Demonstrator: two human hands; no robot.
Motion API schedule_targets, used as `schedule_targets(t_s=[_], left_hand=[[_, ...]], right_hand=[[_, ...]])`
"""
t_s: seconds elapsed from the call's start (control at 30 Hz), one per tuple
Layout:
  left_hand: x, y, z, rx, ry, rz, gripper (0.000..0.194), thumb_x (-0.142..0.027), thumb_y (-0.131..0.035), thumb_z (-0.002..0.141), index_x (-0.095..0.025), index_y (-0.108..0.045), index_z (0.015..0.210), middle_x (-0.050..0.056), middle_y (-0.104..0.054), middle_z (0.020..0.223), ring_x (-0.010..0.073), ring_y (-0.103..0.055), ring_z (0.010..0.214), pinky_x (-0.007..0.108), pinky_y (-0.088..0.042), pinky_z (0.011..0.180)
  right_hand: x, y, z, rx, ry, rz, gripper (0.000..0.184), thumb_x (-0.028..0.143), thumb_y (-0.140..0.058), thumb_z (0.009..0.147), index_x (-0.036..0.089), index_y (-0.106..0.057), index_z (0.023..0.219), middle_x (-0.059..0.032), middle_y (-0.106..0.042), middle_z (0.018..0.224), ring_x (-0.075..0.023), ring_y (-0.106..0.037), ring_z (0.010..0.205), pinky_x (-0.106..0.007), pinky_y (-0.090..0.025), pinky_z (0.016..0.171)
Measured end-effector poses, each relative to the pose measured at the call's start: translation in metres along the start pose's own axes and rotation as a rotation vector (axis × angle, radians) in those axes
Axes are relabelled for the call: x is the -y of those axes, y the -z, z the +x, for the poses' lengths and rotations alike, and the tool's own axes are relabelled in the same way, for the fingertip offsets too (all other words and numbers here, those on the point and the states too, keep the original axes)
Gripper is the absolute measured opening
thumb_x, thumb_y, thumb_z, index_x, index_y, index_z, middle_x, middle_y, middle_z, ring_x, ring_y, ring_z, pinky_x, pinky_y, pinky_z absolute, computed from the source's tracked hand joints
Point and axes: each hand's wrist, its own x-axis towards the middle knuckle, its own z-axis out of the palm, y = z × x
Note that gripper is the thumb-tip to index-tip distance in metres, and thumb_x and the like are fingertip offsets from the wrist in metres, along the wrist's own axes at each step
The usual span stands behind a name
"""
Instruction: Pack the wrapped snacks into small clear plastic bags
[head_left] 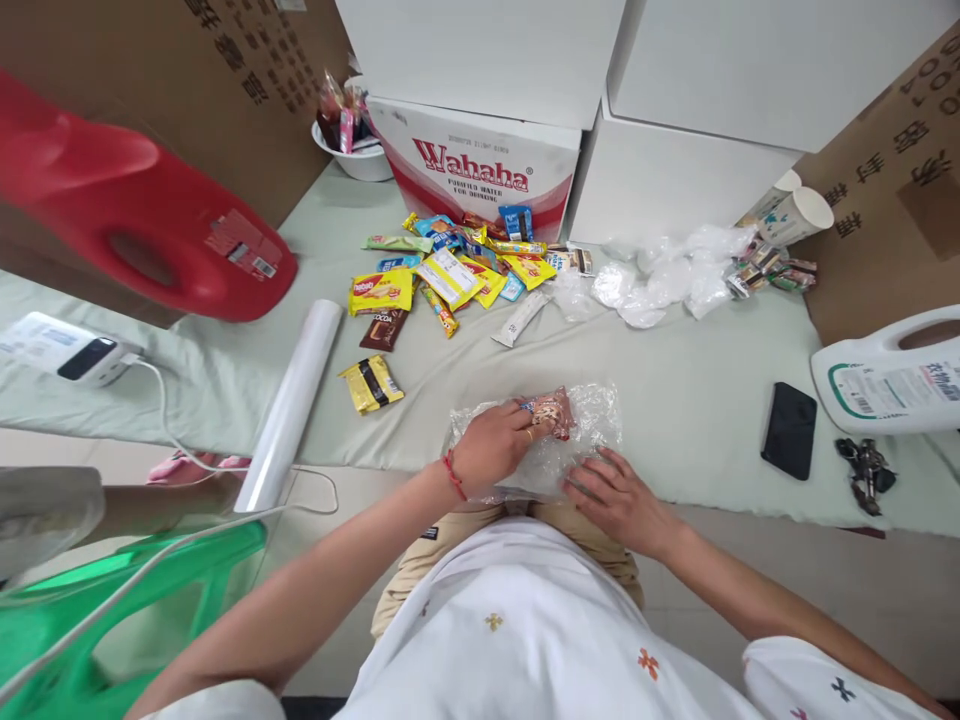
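A sheet of clear plastic wrap (pixel 592 420) lies on the pale green cloth (pixel 675 380) right in front of me. On it sits a small brown and pink snack packet (pixel 553 410). My left hand (pixel 491 445), with a red string at the wrist, pinches that packet between its fingers. To the right, my right hand (pixel 615 500) rests with fingers spread flat on the near edge of the wrap. A roll of clear wrap (pixel 291 400) lies to the left, and a pile of several snack packets (pixel 450 270) is farther back.
A Wahaha carton (pixel 480 165) and white boxes stand at the back. A red jug (pixel 135 220) is at the left, a white jug (pixel 892 375), black phone (pixel 789 430) and keys (pixel 866 475) at the right. Crumpled plastic (pixel 667 275) and paper cups (pixel 795 215) lie back right.
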Motion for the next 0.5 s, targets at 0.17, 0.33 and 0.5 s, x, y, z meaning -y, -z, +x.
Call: schedule_targets(t_s=[0.17,0.33,0.5], left_hand=[[-0.003,0.013,0.006,0.052,0.062,-0.058,0.042,-0.016,-0.045,0.098,-0.032,-0.067,0.130,0.005,-0.072,0.111,0.0238,-0.063,0.107,0.034,-0.052,0.078],[-0.007,0.025,0.015,0.121,0.132,-0.122,0.045,-0.013,-0.048,0.091,-0.032,-0.071,0.126,0.003,-0.075,0.107,0.0225,-0.068,0.102,0.032,-0.052,0.075],[-0.001,0.031,0.024,0.156,0.118,-0.280,0.045,-0.016,-0.044,0.093,-0.033,-0.074,0.121,0.003,-0.076,0.105,0.0223,-0.069,0.098,0.031,-0.052,0.078]], right_hand=[[-0.006,-0.005,0.003,-0.087,0.046,0.086,0.038,0.009,-0.057,0.096,0.032,-0.070,0.123,-0.0060,-0.074,0.112,-0.0246,-0.064,0.109,-0.052,-0.052,0.102],[-0.013,0.040,0.049,-0.169,-0.155,0.428,0.022,0.027,-0.052,0.103,0.026,-0.073,0.109,-0.0082,-0.071,0.099,-0.0204,-0.064,0.091,-0.035,-0.055,0.078],[-0.043,0.044,0.102,-0.169,-0.523,0.519,0.028,0.035,-0.050,0.102,0.021,-0.073,0.096,-0.0047,-0.069,0.086,-0.0170,-0.063,0.077,-0.028,-0.049,0.072]])
